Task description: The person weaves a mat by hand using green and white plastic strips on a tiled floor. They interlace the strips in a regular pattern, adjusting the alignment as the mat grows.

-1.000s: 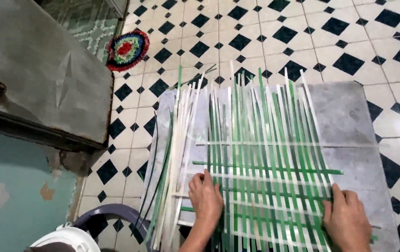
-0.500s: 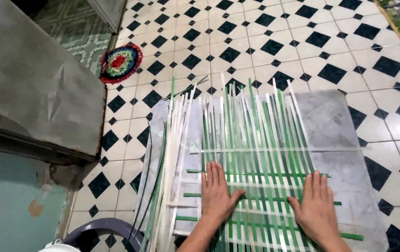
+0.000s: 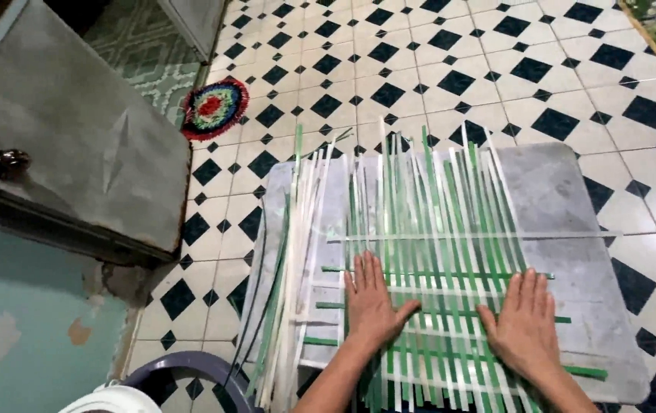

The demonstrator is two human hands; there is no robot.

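A half-woven mat of green and white strips (image 3: 435, 252) lies on a grey slab (image 3: 557, 199) on the tiled floor. My left hand (image 3: 370, 302) lies flat on the woven strips with its fingers spread. My right hand (image 3: 525, 325) presses flat on the weave further right, fingers apart too. Neither hand holds anything. A bundle of loose white and green strips (image 3: 293, 260) lies along the slab's left edge, beside my left hand.
A grey metal cabinet top (image 3: 68, 160) with a dark knob (image 3: 5, 160) stands at the left. A round multicoloured rug (image 3: 215, 107) lies on the black-and-white tiles (image 3: 450, 69) beyond it. A dark curved rim (image 3: 182, 375) and a white round object (image 3: 113, 399) sit at the bottom left.
Both hands have gone from gripping the lower strips to lying flat and spread on the weave, a little further up. The view has tilted slightly.
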